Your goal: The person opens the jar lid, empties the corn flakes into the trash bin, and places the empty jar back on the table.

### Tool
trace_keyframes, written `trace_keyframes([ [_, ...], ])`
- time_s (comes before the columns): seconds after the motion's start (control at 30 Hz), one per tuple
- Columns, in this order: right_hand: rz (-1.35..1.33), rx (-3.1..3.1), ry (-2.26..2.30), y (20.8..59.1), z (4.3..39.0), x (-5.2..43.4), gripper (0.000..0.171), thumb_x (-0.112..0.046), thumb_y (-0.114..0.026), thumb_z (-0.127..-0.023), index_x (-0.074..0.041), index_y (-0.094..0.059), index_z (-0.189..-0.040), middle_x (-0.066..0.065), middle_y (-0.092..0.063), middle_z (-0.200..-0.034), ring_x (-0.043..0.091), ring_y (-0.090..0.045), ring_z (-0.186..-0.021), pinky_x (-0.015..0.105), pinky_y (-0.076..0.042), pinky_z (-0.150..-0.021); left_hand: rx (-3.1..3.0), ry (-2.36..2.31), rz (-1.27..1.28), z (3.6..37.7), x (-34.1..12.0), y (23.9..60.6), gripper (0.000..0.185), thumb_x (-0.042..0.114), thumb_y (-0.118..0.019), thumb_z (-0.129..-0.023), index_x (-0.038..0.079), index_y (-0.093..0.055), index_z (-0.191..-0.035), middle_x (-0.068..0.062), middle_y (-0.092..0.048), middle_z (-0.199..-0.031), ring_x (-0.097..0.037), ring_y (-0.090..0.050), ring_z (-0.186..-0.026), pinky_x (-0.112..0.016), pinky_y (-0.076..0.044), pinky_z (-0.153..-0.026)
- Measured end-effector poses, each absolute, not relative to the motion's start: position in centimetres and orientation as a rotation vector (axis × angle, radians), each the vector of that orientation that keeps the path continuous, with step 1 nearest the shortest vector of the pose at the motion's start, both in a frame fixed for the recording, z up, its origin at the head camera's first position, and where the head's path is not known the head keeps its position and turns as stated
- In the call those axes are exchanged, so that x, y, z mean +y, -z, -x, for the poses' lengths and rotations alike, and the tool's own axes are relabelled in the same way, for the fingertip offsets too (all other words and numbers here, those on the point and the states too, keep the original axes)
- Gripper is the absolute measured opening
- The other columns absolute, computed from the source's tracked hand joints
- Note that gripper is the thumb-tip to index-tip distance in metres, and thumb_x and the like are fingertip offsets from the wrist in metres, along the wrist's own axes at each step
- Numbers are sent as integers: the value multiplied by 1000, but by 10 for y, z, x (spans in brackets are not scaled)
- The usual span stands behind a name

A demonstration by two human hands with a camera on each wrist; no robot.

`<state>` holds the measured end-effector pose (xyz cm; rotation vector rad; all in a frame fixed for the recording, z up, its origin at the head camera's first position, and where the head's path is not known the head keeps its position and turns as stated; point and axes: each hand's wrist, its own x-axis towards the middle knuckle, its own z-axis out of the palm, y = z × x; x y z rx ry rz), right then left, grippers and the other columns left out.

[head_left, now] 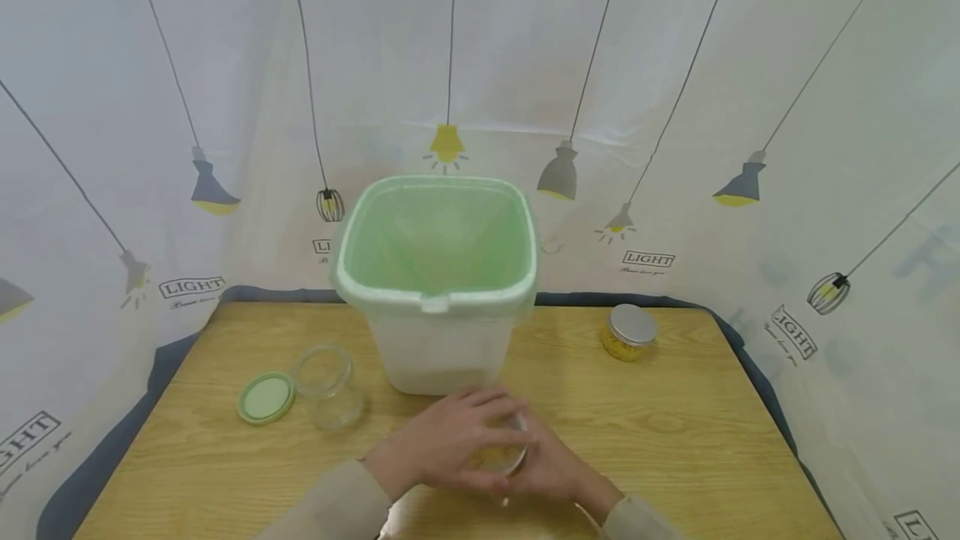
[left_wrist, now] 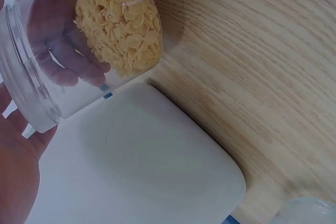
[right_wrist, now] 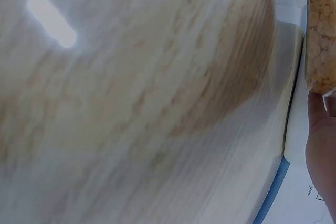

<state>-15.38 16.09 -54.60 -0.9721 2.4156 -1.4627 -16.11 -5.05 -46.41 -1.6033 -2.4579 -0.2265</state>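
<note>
While both hands meet at the near middle of the wooden table (head_left: 660, 432), they close together around a small clear jar (head_left: 498, 452). The left hand (head_left: 442, 444) lies over the jar with its fingers curled across the top and front, and the right hand (head_left: 551, 465) cups it from the right side and below. Seen from the left wrist, fingers (left_wrist: 63, 51) show through the clear wall, wrapped round the jar.

On the curtain (head_left: 787, 107) behind the table, among printed hanging lamps, the word "LIGHT" can be read in several small boxes; the line of script under each is too small to make out.

The jar is see-through plastic with a ribbed neck and holds pale yellow flakes (left_wrist: 121, 24) heaped against one end. It is tilted, just in front of a white bin (head_left: 438, 340) lined with a green bag (head_left: 435, 232). An empty clear jar (head_left: 327, 383) with a green lid (head_left: 265, 397) touching it stands to the left, and a metal-lidded jar (head_left: 628, 332) of yellow contents stands well off to the right.
</note>
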Motion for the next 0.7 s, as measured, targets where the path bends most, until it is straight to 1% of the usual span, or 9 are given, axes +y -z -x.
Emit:
trace_keyframes([
  [0.13,1019,2435,1476,547,153,160,106,-36,-87,-69,-24,-25,-153,-1,-41,-152,20,-45,-136,35,-41,-114,-2411,217,1608,161,-50,467,62,69,-58,-82,40,-54,-137,1,-48,-148,-22,-45,-137,-40,-43,-112],
  [0.23,1037,2450,1496,549,152,160,104,-35,-87,-70,-23,-26,-153,0,-41,-152,20,-45,-136,35,-41,-114,-2380,219,1611,161,-50,468,61,68,-61,-82,39,-54,-136,-1,-51,-145,-22,-46,-135,-41,-44,-111],
  [0.33,1049,2465,1507,550,150,159,102,-32,-88,-69,-24,-28,-152,-2,-42,-151,19,-45,-136,34,-41,-114,-2348,215,1613,161,-49,468,61,66,-63,-81,39,-56,-134,-1,-53,-143,-23,-48,-133,-41,-46,-108],
  [0.4,1073,2496,1496,550,150,158,102,-30,-87,-69,-22,-28,-152,-1,-43,-150,19,-46,-135,35,-42,-113,-2327,211,1614,161,-49,469,60,65,-63,-81,38,-57,-134,-2,-54,-141,-24,-49,-131,-42,-47,-105],
  [0.53,1044,2537,1498,549,148,155,102,-32,-87,-70,-22,-28,-152,-1,-45,-148,18,-48,-133,34,-43,-112,-2315,196,1585,161,-48,471,56,64,-60,-84,37,-57,-133,-4,-55,-139,-25,-52,-128,-42,-51,-99],
  [0.6,1000,2526,1518,548,148,153,100,-34,-86,-71,-24,-27,-152,-3,-46,-147,17,-50,-132,33,-45,-110,-2329,196,1551,161,-47,473,52,63,-58,-86,37,-58,-131,-3,-54,-137,-24,-52,-126,-42,-52,-97],
  [0.7,926,2508,1548,548,149,151,93,-37,-83,-75,-27,-29,-150,-6,-49,-143,15,-53,-127,32,-48,-106,-2376,192,1458,157,-44,474,50,64,-56,-87,37,-58,-129,-2,-54,-134,-23,-52,-124,-42,-52,-93],
])
